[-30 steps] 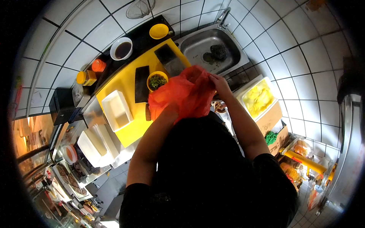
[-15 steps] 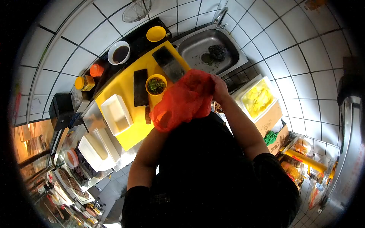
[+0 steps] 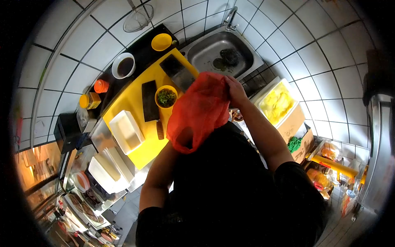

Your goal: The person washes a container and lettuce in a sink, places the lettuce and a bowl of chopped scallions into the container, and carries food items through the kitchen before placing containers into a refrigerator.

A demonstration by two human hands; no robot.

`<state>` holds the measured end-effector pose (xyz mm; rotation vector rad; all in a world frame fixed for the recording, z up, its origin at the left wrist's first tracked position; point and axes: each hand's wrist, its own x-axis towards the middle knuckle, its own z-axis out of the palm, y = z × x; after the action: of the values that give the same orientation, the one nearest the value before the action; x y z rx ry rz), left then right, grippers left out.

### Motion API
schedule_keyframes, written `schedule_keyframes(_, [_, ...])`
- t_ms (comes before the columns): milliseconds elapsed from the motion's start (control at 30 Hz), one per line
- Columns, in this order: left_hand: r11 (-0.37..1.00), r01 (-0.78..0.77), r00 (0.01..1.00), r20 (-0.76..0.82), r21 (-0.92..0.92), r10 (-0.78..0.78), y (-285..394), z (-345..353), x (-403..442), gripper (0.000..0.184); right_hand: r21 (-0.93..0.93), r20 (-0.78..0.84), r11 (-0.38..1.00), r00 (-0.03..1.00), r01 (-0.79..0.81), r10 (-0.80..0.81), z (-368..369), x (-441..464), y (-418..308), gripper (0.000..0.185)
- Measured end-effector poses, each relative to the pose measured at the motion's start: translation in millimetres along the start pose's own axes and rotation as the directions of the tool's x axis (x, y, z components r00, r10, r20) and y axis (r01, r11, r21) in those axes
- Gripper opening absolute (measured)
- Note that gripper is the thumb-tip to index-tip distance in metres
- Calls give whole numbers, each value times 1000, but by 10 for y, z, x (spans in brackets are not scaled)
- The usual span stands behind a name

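Note:
A red plastic bag [image 3: 199, 111] hangs spread out in front of my dark shirt, over the right part of the yellow board [image 3: 138, 158]. My right hand [image 3: 236, 91] grips the bag's upper right edge. The lower left part of the bag hides my left hand, and only the forearm below it shows. Just left of the bag stand a yellow bowl of chopped greens [image 3: 166, 97] and a cleaver [image 3: 150, 101] with a brown handle. Another dark blade [image 3: 177, 71] lies at the board's upper end. A white tray [image 3: 126, 131] rests on the board's left side.
Behind the board are a white bowl of dark liquid [image 3: 124, 66], a yellow bowl [image 3: 161, 42] and two jars. A sink [image 3: 220, 53] is at the upper right. A white container of yellow pieces [image 3: 278, 103] stands at the right, white containers [image 3: 110, 170] at the lower left.
The bag has been spread and hangs longer toward the lower left. My left hand has gone out of sight behind or inside it. The whole view has shifted slightly.

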<state>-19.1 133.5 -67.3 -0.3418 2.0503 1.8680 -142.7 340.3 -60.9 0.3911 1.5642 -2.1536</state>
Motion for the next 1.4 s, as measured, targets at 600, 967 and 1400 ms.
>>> schedule_keyframes(600, [761,2,991,-101,-649,-88,409,-186,25,37,-126,-98,952,951,279,-292,413,-579,-818,75])
schedule_keyframes(967, [537,-99,965,-213,-838,-154,449,-302,146,38,-133,-106,964,964,230,-245,218,-329,-215,24])
schedule_keyframes(1400, [394,-76,978,-145,-916,-148,395,-343,-212,39,-532,-178,669,704,519,-688,243,-290,-724,54])
